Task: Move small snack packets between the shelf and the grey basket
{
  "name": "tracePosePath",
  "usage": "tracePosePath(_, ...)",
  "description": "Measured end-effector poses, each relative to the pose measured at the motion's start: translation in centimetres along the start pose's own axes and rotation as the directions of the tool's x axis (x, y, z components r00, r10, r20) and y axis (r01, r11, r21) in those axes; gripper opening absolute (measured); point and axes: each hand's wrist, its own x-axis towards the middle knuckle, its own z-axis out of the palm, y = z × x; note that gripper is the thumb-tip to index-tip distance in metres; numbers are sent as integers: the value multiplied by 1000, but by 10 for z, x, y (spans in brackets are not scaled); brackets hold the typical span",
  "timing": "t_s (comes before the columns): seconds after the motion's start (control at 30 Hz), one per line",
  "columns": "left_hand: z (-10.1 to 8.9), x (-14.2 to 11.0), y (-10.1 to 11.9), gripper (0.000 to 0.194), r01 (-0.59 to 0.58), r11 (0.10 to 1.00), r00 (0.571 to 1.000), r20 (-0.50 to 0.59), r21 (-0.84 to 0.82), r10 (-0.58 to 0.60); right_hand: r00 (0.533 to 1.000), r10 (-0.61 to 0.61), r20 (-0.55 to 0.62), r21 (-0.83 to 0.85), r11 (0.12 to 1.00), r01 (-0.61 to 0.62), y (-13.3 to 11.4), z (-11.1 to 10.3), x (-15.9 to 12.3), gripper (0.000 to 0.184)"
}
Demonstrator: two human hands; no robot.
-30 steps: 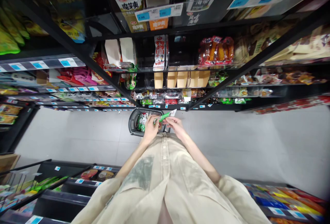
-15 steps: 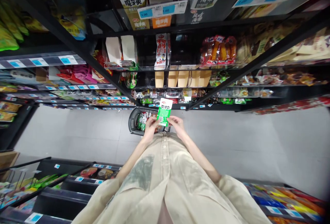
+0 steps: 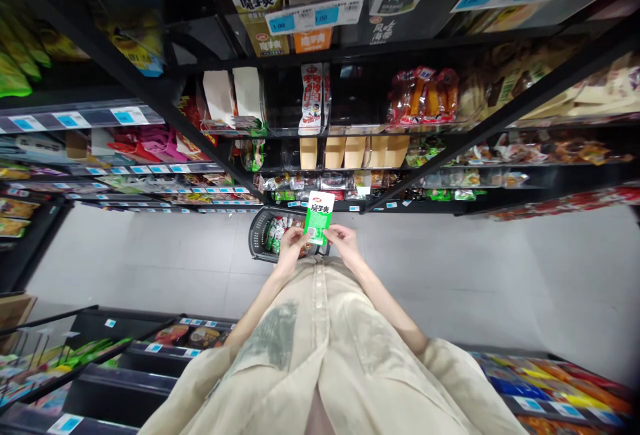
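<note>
A flat green and white snack packet [image 3: 319,215] stands upright in front of me, its printed face toward the camera. My left hand [image 3: 291,249] pinches its lower left corner and my right hand [image 3: 341,240] pinches its lower right corner. Just beyond my hands a dark shopping basket [image 3: 258,233] sits on the grey floor with several green and red packets inside.
Black store shelves [image 3: 320,128] filled with snack packets and blue price tags rise ahead. Another shelf run [image 3: 125,175] stretches left. Low shelves with goods sit behind me at the left [image 3: 100,355] and right [image 3: 550,388]. Grey tiled floor [image 3: 475,275] spreads to both sides.
A second ago the packet lay tilted edge-on over the basket in my hands. It has since been turned upright to face me and has stayed nearly still for the last half second.
</note>
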Motion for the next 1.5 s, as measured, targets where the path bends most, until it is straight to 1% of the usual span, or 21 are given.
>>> tracePosePath(0.2, 1, -1, 2, 33, 13, 1000, 1000, 2, -10, -13, 1000, -12, -18, -14, 1000, 12, 2, 0, 2, 44)
tracePosePath(0.33, 1, -1, 0, 31, 13, 1000, 1000, 12, -12, -13, 1000, -18, 0, -39, 999, 18, 0, 0, 0, 44)
tracePosePath(0.6, 1, -2, 0, 32, 18, 1000, 1000, 11, 0, -18, 999, -37, 35, -14, 999, 37, -8, 1, -4, 41)
tracePosePath(0.8, 2, -4, 2, 33, 14, 1000, 1000, 7, 14, -15, 998, -53, 38, 1, 999, 53, -10, 1, -5, 44)
tracePosePath(1.03, 4, -5, 4, 34, 25, 1000, 1000, 8, 13, -25, 999, -40, 10, -25, 999, 41, -6, -1, -6, 42)
tracePosePath(1.3, 4, -7, 5, 33, 26, 1000, 1000, 7, -1, -26, 1000, -19, -13, -33, 999, 18, -9, 2, -8, 45)
tracePosePath(1.5, 3, -6, 4, 34, 22, 1000, 1000, 4, 18, -22, 1000, -13, -8, -1, 1000, 13, -10, 4, -8, 45)
